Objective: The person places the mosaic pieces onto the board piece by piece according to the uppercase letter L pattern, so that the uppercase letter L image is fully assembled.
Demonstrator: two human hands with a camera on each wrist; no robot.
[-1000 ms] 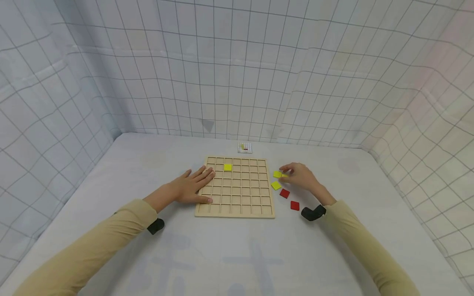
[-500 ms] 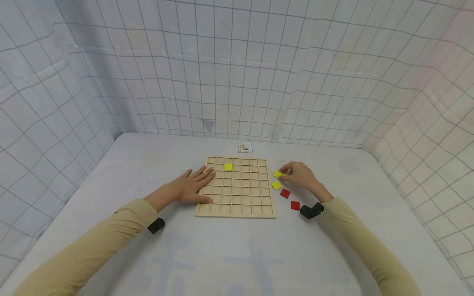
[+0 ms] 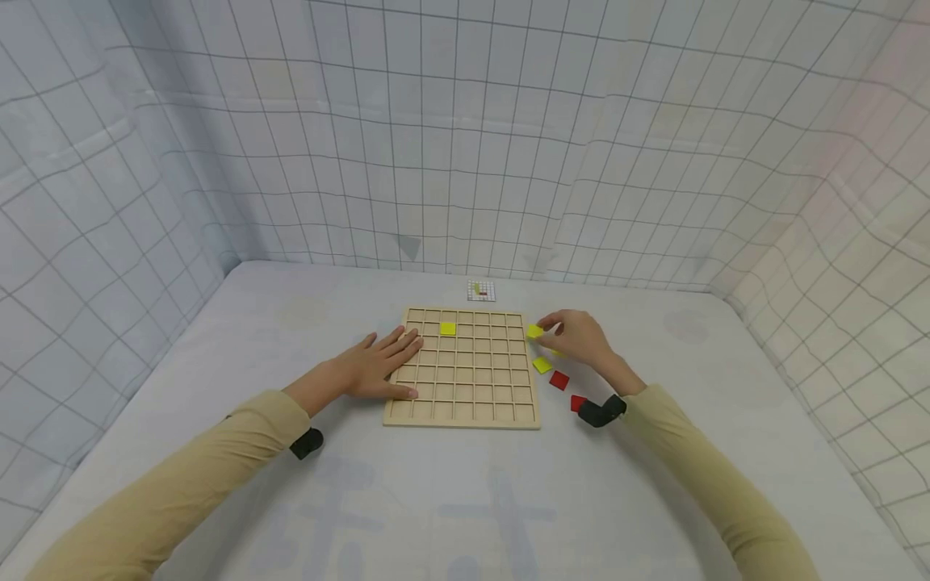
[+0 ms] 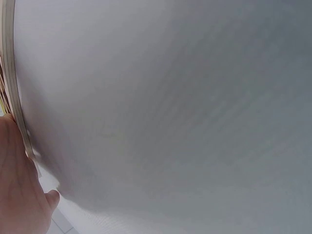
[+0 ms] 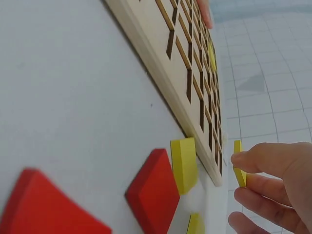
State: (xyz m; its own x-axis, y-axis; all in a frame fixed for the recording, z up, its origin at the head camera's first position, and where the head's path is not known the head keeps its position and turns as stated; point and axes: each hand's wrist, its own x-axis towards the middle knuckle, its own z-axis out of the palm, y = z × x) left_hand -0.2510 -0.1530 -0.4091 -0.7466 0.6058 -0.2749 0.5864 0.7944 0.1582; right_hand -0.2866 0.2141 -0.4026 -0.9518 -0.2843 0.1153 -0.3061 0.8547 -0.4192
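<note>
A pale wooden grid board point(image 3: 465, 415) lies flat with one yellow tile point(image 3: 448, 329) in a cell of its second row from the back. My left hand point(image 3: 374, 369) rests with spread, straight fingers on the board's left side. Between thumb and fingers my right hand point(image 3: 577, 335) pinches another yellow tile point(image 5: 238, 165), raised at the board's back right edge. Below that hand lie a loose yellow tile point(image 3: 542, 365), a red tile point(image 3: 559, 380) and a second red tile point(image 5: 48, 207). One more yellow tile point(image 5: 196, 224) is partly hidden beneath the right hand.
A small card point(image 3: 481, 290) with a printed coloured grid lies behind the board. White cloth point(image 3: 465, 500) covers the table, and grid-lined curtains point(image 3: 465, 161) rise at the back and both sides. A black wrist device point(image 3: 601, 411) on the right arm overlaps one red tile.
My right hand has lifted a yellow tile off the cloth and carried it left and slightly back toward the board. The left hand stays in place.
</note>
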